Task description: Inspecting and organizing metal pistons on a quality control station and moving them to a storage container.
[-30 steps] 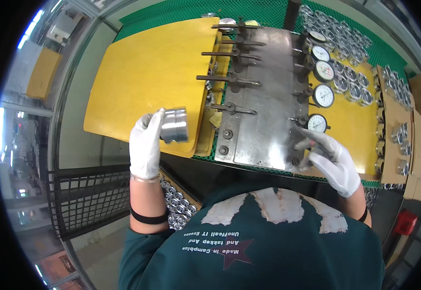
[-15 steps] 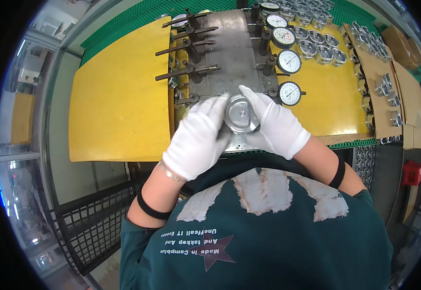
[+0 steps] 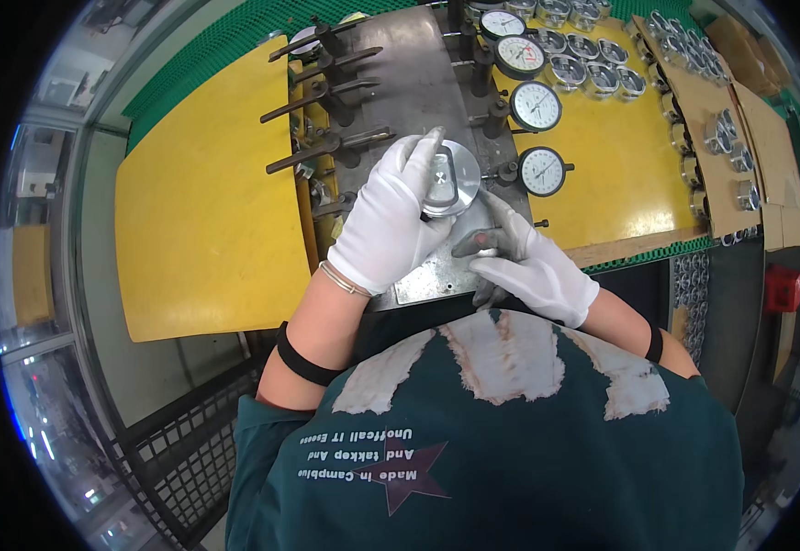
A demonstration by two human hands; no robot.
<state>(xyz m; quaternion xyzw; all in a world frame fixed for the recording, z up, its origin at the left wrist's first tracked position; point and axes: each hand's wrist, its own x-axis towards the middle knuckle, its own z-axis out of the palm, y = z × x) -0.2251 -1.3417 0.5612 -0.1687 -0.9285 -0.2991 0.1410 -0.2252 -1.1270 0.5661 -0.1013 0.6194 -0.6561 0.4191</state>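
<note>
A shiny metal piston (image 3: 442,180) with a recessed top is tilted over the grey steel plate (image 3: 418,69). My left hand (image 3: 389,207), in a white glove, is wrapped round its left side and holds it. My right hand (image 3: 524,262), also gloved, is apart from the piston, just below and right of it, over the plate's near end. Its fingers are partly bent and spread, with dark grey patches and a small red spot on them. I make out nothing held there.
Dial gauges (image 3: 536,106) on posts line the plate's right side; dark clamp levers (image 3: 326,147) stand along its left. Yellow boards (image 3: 207,211) flank it. Several metal pistons (image 3: 602,80) stand at the back right, others on cardboard (image 3: 726,174). A red box (image 3: 783,288) is far right.
My right hand has let go of the piston and moved down and right, its fingers turned. My left hand has raised and tilted the piston slightly. The view has shifted a little.
</note>
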